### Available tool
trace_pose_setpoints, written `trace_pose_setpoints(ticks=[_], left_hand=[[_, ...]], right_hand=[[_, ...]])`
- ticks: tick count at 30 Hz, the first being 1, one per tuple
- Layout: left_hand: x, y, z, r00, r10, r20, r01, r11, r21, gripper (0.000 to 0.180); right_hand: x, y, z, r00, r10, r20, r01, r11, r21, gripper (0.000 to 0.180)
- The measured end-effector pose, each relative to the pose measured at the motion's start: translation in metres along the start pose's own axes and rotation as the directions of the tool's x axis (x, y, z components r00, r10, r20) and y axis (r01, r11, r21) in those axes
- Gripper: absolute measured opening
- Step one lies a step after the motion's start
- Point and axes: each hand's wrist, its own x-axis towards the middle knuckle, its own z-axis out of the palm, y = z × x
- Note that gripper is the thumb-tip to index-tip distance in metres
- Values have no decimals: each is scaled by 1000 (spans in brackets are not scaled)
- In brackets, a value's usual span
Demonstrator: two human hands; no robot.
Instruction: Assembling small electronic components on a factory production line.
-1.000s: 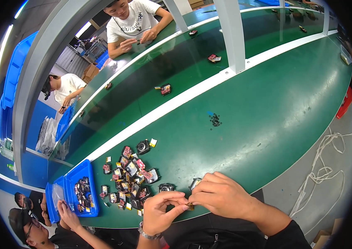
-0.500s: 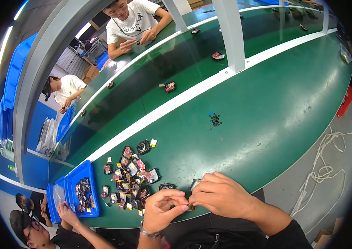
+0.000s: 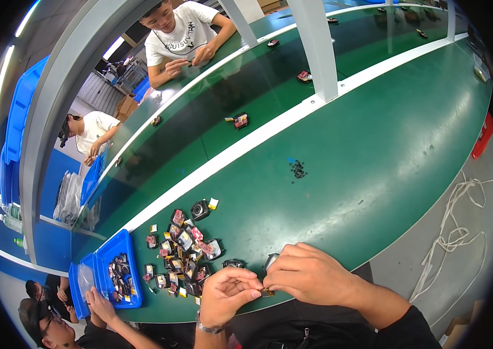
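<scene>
My left hand (image 3: 229, 295) and my right hand (image 3: 310, 274) meet at the table's near edge, fingers pinched together. Between their fingertips is a small dark part with a yellow piece (image 3: 268, 293), mostly hidden by the fingers. Just beyond my right fingers lies a black housing with a pale face (image 3: 271, 260). Another black housing (image 3: 233, 263) rests beyond my left hand. To the left spreads a heap of small black electronic housings (image 3: 185, 239), with pinkish-red boards and white and yellow pieces attached.
Small black rings (image 3: 298, 169) lie scattered mid-table. A blue bin (image 3: 136, 273) with similar parts stands at the left, where a co-worker's hand (image 3: 101, 305) reaches in. Beyond the white rail (image 3: 223, 156), a green belt (image 3: 211, 136) carries several units. Two people sit across it.
My hands stay together in nearly the same place, still pinching the small part. The co-worker's hand at the blue bin has shifted slightly; the whole view has tilted a little.
</scene>
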Motion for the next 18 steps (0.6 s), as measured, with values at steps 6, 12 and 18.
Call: trace_pose_setpoints(ticks=[6,12,18], left_hand=[[-1,0,-2,999,5,37,-5,1000,-14,33],[-2,-5,2,997,73,24,-73,997,-16,32],[-3,-8,7,986,152,-69,-142,981,135,35]], right_hand=[[-1,0,0,1000,10,9,-10,1000,-5,16],[-1,1,1,1000,6,3,-6,1000,-21,13],[0,0,2,1000,15,-3,-15,1000,-21,11]])
